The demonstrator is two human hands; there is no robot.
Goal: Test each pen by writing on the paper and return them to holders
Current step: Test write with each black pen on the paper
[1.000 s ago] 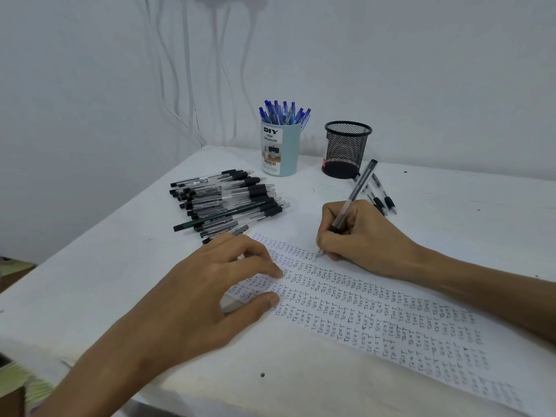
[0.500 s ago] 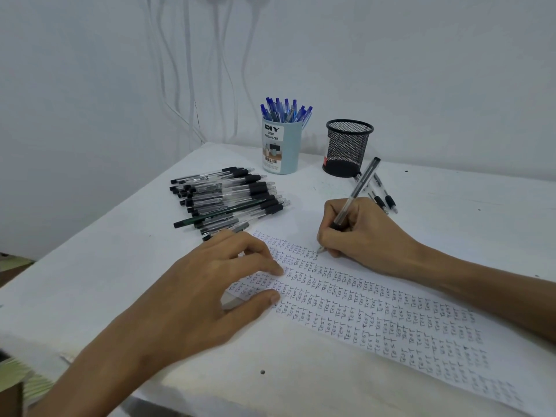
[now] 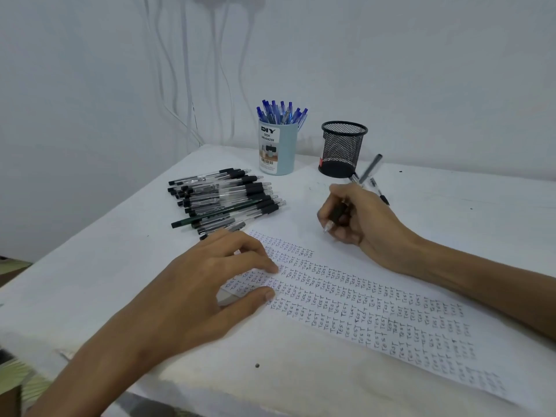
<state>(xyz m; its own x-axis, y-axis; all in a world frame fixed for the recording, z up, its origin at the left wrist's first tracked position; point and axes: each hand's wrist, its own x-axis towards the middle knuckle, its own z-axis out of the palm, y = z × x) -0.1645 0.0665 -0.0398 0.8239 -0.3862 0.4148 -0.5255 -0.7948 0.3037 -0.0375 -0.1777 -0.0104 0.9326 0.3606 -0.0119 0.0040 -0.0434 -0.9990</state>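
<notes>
My right hand (image 3: 358, 218) grips a clear pen with a black grip (image 3: 369, 168), its tip just above the table beyond the paper's far edge. A long sheet of paper (image 3: 361, 308) covered in rows of "TEST" lies across the table. My left hand (image 3: 207, 284) rests on the paper's left end, fingers spread and pressing it flat. A pile of several black pens (image 3: 222, 200) lies behind my left hand. A light blue holder (image 3: 278, 149) stands at the back, full of blue pens. Next to it is a black mesh holder (image 3: 343, 149).
Two or so loose pens (image 3: 377, 189) lie on the table behind my right hand, near the mesh holder. The white table (image 3: 105, 266) ends at the left and near edges. White cables (image 3: 186, 85) hang down the wall at the back.
My right hand has lifted the pen tip off the paper and drawn back toward the holders. My left hand stays on the paper.
</notes>
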